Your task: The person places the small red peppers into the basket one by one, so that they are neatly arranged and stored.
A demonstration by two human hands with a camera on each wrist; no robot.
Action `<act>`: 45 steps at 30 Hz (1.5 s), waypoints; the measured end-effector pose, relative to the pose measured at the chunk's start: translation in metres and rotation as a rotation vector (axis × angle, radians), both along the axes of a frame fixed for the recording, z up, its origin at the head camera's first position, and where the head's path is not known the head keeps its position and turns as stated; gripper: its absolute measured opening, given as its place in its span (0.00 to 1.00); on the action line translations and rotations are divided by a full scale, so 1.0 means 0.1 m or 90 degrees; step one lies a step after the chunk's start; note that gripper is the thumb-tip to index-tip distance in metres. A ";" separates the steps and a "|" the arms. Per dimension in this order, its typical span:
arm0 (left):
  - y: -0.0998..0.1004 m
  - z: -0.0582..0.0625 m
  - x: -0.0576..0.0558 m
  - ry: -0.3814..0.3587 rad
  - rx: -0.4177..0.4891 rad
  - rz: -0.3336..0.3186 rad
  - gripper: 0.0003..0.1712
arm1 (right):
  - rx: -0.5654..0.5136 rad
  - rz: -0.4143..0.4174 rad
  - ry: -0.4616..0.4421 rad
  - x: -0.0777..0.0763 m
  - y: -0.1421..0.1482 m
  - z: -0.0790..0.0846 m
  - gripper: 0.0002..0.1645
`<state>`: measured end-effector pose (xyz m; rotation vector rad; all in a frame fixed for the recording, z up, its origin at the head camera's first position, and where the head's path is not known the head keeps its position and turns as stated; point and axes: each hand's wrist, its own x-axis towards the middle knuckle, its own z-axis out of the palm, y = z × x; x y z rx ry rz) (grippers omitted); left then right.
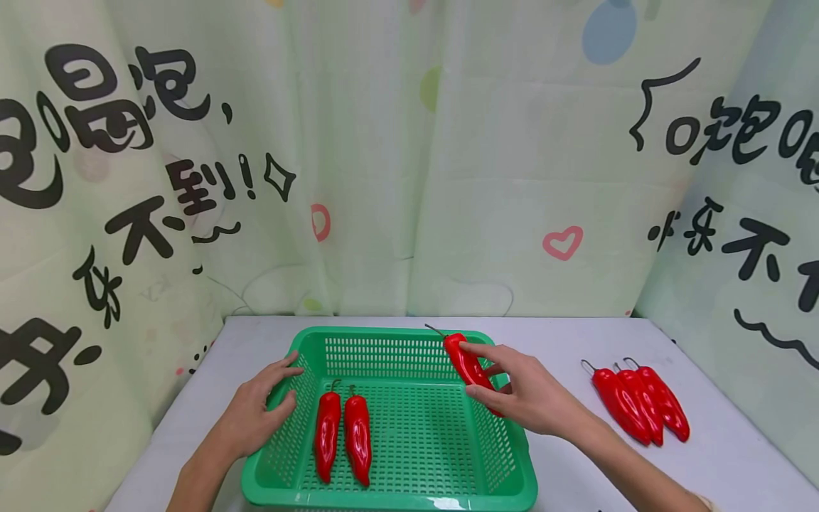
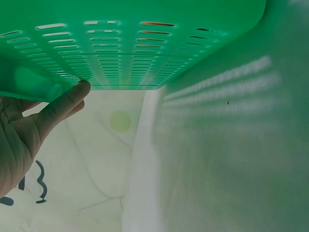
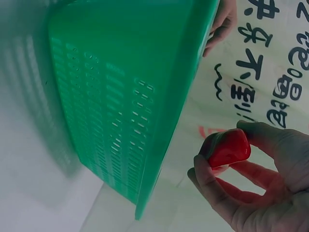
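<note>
My right hand [image 1: 521, 387] pinches a red chili pepper [image 1: 470, 366] between thumb and fingers, over the right side of a green plastic basket [image 1: 389, 331]. Its thin stem points up and to the left. In the right wrist view, one end of this pepper [image 3: 231, 149] shows beyond the basket's rim, between the fingertips. Two more red peppers [image 1: 327, 435] lie side by side on the left part of the basket's floor. My left hand [image 1: 256, 409] is at the basket's left rim, fingers relaxed and spread from the thumb; the left wrist view shows its digits [image 2: 63, 106] against the basket's end.
Three red peppers [image 1: 640, 405] lie close together on the white table [image 1: 576, 469], right of the basket. A pale curtain [image 1: 486, 178] with black writing and coloured shapes stands behind and at both sides.
</note>
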<state>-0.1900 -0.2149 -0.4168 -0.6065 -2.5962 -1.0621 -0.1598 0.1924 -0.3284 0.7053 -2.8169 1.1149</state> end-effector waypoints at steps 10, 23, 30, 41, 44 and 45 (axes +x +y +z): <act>0.00 0.00 0.00 -0.004 -0.001 -0.001 0.21 | 0.022 0.055 -0.003 -0.02 -0.16 -0.02 0.39; 0.01 -0.01 0.02 0.005 -0.004 -0.002 0.20 | 0.075 0.096 0.019 -0.04 -0.38 -0.07 0.37; 0.00 0.00 0.01 0.003 -0.004 0.005 0.20 | 0.115 0.101 0.021 -0.06 -0.47 -0.10 0.36; 0.00 0.00 0.01 0.006 -0.003 0.007 0.20 | 0.183 0.098 -0.007 -0.10 -0.64 -0.18 0.34; 0.00 0.01 0.01 0.002 0.001 0.005 0.20 | 0.196 0.104 -0.006 -0.11 -0.68 -0.20 0.33; 0.01 0.02 0.01 0.000 0.002 0.004 0.20 | 0.199 0.106 -0.005 -0.11 -0.70 -0.21 0.33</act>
